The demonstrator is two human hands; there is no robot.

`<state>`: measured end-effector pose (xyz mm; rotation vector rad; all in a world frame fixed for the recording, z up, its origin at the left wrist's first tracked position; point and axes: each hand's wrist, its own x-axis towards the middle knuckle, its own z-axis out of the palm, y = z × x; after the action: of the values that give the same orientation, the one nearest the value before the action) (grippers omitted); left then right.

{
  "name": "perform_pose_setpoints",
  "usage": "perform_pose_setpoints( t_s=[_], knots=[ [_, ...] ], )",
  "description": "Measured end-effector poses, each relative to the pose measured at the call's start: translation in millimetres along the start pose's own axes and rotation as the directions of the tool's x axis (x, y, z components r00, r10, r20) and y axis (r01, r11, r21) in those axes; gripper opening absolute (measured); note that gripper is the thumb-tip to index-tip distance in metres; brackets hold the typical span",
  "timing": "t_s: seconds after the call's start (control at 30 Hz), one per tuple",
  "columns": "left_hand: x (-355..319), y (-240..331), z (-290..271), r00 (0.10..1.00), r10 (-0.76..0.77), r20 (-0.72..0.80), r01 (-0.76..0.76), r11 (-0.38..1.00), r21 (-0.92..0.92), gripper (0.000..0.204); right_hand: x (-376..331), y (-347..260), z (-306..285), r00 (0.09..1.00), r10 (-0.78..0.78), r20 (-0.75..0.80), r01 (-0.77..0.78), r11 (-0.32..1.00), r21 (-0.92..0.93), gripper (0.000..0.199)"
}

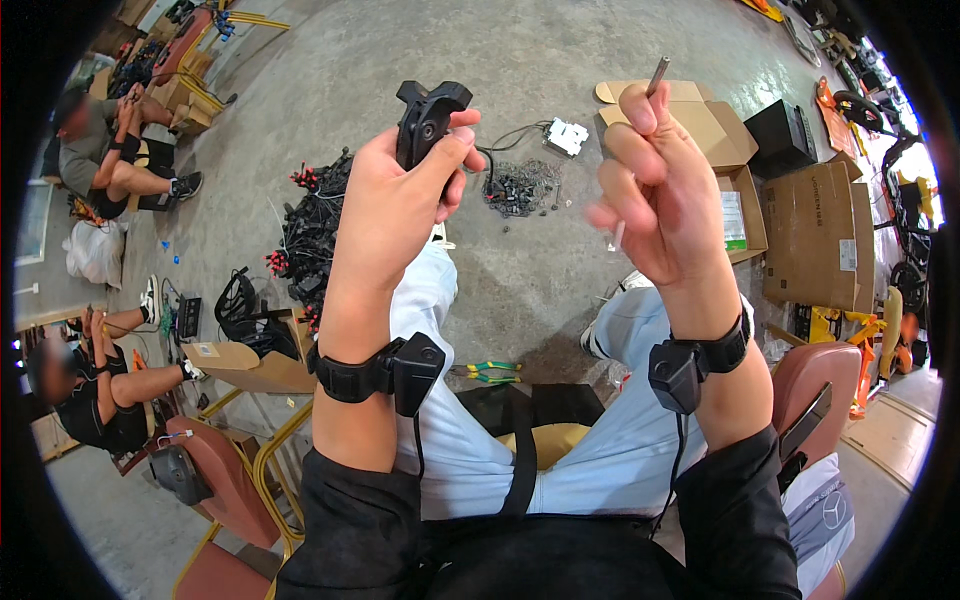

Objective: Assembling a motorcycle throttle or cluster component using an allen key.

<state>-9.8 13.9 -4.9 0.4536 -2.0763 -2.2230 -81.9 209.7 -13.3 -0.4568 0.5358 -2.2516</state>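
Observation:
My left hand (400,185) is closed around a black plastic part (427,122) with short projecting arms at its top and a round recess in its face. A thin black cable runs from beside that hand toward the floor. Raised at the right, my right hand (665,180) has its fingers curled around a slim metal rod (657,76), which points up past the index finger. A pale end shows below the fingers, so it resembles a screwdriver, but most of it is hidden. The two hands are well apart, above my knees.
Small black parts and screws (522,188) lie in a pile on the floor by a white box (566,137). Black cabled parts (315,225) are heaped at left. An open carton (735,140) stands right; green-handled pliers (494,372) lie between my legs. Two people sit at left.

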Motion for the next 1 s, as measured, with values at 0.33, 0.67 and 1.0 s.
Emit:
perform_pose_setpoints(
  t_s=[0.33, 0.67, 1.0],
  knots=[
    [0, 0, 4, 1.000, -0.003, 0.004, 0.003, 1.000, 0.021, 0.029, -3, -1, -2, 0.997, -0.043, -0.058, 0.057, 0.964, 0.261, 0.047],
    [-2, 1, 2, 1.000, -0.011, 0.003, 0.011, 1.000, 0.000, 0.023, -3, -5, 7, 0.910, -0.036, 0.413, -0.181, 0.862, 0.473, 0.049],
    [-2, 1, 6, 1.000, -0.011, 0.029, 0.011, 1.000, 0.001, 0.027, -4, -2, 10, 0.999, 0.027, 0.036, -0.038, 0.939, 0.342, 0.048]
  ],
)
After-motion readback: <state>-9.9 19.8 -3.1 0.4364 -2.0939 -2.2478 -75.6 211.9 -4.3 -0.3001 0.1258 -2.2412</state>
